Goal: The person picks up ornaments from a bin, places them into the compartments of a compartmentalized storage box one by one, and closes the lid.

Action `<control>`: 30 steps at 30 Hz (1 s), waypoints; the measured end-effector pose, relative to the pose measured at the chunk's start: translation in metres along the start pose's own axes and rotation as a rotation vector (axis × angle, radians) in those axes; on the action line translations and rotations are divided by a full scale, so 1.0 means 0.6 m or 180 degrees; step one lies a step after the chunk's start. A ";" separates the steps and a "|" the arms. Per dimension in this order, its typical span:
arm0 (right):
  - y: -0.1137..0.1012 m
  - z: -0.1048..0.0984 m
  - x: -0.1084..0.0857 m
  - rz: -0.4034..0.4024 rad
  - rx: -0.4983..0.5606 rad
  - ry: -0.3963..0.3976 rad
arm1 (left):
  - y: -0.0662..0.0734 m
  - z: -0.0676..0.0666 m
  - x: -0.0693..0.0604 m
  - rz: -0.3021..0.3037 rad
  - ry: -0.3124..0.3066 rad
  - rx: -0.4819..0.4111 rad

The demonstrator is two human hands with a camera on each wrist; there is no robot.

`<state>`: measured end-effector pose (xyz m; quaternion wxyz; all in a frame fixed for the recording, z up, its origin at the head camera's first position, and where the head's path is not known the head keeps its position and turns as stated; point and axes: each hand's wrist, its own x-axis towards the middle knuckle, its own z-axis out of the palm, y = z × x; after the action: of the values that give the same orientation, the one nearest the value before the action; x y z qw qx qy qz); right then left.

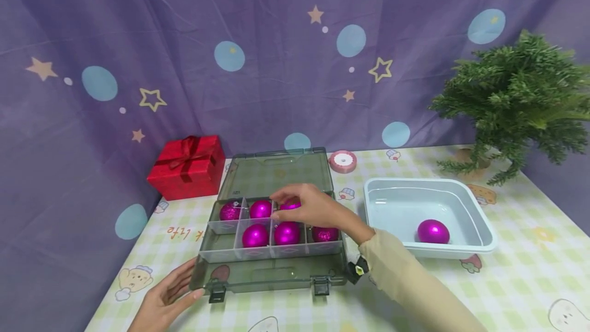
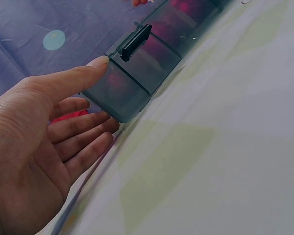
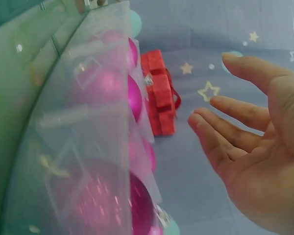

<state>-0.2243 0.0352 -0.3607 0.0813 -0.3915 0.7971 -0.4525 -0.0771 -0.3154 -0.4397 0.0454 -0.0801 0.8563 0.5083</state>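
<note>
A smoky see-through divider box [image 1: 272,273] lies with its lid [image 1: 276,175] folded back. Several magenta Christmas baubles sit in its compartments, among them a glittery bauble [image 1: 230,211] at back left and a shiny bauble [image 1: 255,235] in the front row. My right hand [image 1: 306,206] hovers over the back row, partly covering a bauble [image 1: 291,204]. In the right wrist view its fingers are spread and relaxed, with nothing between them. My left hand [image 1: 168,293] is at the box's front-left corner; the left wrist view shows the thumb touching the corner and the fingers extended alongside.
To the right stands a pale blue basin [image 1: 387,188] with one magenta bauble [image 1: 433,231] in it. A red gift box [image 1: 186,168] is at back left, and a pink ribbon roll [image 1: 343,161] lies behind the divider box. A small artificial tree [image 1: 516,96] stands at far right.
</note>
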 end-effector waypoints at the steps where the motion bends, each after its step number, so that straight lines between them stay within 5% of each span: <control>1: 0.001 -0.006 -0.005 -0.0006 -0.0034 0.0002 | 0.000 0.000 0.000 0.0011 0.0004 -0.0004; 19: 0.037 -0.132 -0.149 0.0376 -0.0197 0.0572 | -0.007 -0.001 -0.002 0.0078 0.0008 0.0060; 30: 0.056 -0.186 -0.245 0.0700 -0.0502 0.0783 | 0.003 0.000 0.000 -0.0160 -0.0023 0.0057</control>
<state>-0.1968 0.2208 -0.3554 0.0013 -0.2488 0.8720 -0.4215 -0.0773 -0.3146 -0.4383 0.0621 -0.0994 0.8583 0.4996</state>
